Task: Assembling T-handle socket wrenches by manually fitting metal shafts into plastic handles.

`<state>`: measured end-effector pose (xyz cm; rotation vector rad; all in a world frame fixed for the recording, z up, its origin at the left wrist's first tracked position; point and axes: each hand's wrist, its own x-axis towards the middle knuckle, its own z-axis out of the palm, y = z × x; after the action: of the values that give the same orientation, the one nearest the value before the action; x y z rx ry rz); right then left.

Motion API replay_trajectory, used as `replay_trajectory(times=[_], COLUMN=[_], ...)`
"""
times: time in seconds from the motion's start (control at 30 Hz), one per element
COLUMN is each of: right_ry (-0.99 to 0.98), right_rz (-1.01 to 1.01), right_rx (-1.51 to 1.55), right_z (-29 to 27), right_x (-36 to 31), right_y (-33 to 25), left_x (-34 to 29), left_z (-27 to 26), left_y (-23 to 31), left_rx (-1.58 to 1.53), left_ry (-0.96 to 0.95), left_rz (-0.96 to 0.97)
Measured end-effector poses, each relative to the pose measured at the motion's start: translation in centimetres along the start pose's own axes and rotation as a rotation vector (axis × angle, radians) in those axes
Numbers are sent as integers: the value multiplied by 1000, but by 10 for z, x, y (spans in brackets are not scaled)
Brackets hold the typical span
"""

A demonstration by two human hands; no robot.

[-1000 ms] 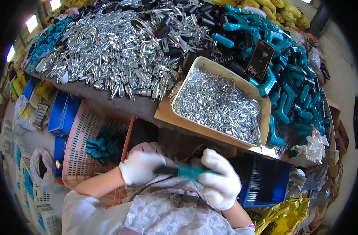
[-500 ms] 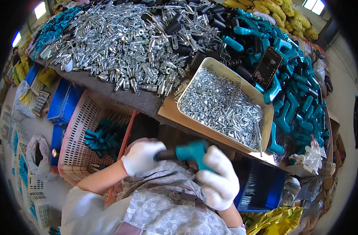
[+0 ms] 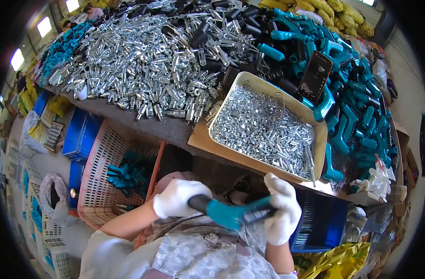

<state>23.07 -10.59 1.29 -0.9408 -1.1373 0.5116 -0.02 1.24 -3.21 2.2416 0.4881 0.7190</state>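
Observation:
Both my hands wear white gloves and hold one teal pistol-shaped tool body (image 3: 224, 215) in front of my apron. My left hand (image 3: 179, 197) is closed round its black tube end. At the other end, my right hand (image 3: 283, 209) grips the handle, which has a dark ribbed patch and is blurred by motion. Beyond the hands, a cream tray (image 3: 212, 128) holds small metal parts and several thin springs. Many teal bodies (image 3: 345, 132) of the same kind are heaped to the tray's right.
Metal fittings (image 3: 138, 65) cover the bench's left and middle. A phone (image 3: 315, 76) leans on the teal heap. Below the bench, a pink crate (image 3: 94, 179) with teal tools stands left and a blue bin (image 3: 331, 223) right. Yellow sacks (image 3: 333, 16) are stacked behind.
The tool has turned: its handle, which pointed down, now stretches toward my right hand. My right hand has moved up and right. The view has shifted slightly.

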Motion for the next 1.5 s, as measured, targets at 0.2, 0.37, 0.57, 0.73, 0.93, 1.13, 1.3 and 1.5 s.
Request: replay_trajectory(times=[0.2,0.37,0.57,0.73,0.93,1.13,1.3,1.5], right_ry=[-187,-389,-856,-732,-576,-638,-555,-573], right_rz=[45,950,1370,1218,981,728,395,290], right_rx=[-471,23,494,480,274,46,-339,-638], right_z=[-12,-12,4,7,18,34,38,44], right_x=[16,-14,6,20,2,-16,-24,-23], right_y=[14,14,47,50,46,47,59,49], left_x=[-8,-7,35,61,12,-4,5,9], left_z=[0,-19,-22,-78,-152,-174,-109,-48], left_y=[8,-18,29,-8,-97,-140,-37,25], left_rx=[-80,363,526,765,934,384,-182,-206], left_ry=[-156,-132,-325,223,397,555,669,213], left_rz=[-357,-271,135,148,-557,-456,-698,-595])
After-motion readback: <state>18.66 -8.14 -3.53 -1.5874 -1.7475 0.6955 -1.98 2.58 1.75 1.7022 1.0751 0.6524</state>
